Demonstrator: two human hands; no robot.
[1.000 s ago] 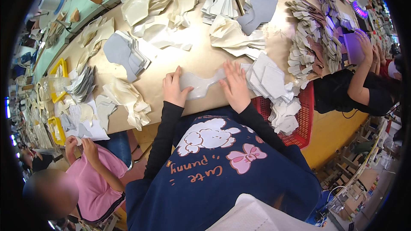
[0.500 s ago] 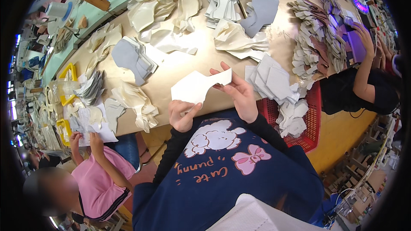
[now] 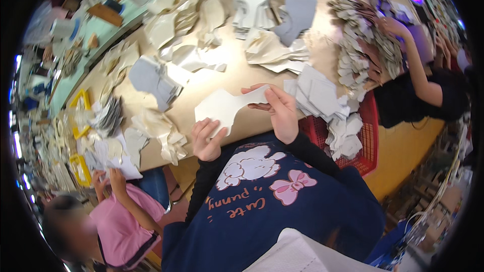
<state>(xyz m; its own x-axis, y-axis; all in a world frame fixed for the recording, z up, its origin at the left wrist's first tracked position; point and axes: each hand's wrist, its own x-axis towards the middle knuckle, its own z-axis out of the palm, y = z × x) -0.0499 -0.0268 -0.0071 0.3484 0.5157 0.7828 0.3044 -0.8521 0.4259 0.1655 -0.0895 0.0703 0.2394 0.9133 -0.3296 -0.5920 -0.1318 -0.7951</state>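
A white cut-out panel point(image 3: 218, 108), wide at one end and narrowing to a curved strip, is held above the near edge of the table. My left hand point(image 3: 205, 140) pinches its broad lower edge between thumb and fingers. On the narrow end my right hand point(image 3: 280, 112) closes, thumb on top and fingers beneath. A pile of pale grey-white pieces point(image 3: 315, 93) lies just right of my right hand. Beyond the panel are a stack of grey pieces point(image 3: 149, 81) and crumpled cream pieces point(image 3: 277, 51). More cream pieces point(image 3: 161, 131) rest left of my left hand.
A red plastic basket point(image 3: 370, 138) with white pieces stands at the table's right edge. A co-worker's arm point(image 3: 416, 60) reaches over bundled pieces point(image 3: 353, 45) at the right. Another person in pink point(image 3: 128, 209) handles pieces at the lower left, near yellow-rimmed trays point(image 3: 79, 166).
The panel and both my hands have shifted slightly left, and my right thumb now lies over the strip's end. The co-worker's hand at the right has moved left onto the bundled pieces.
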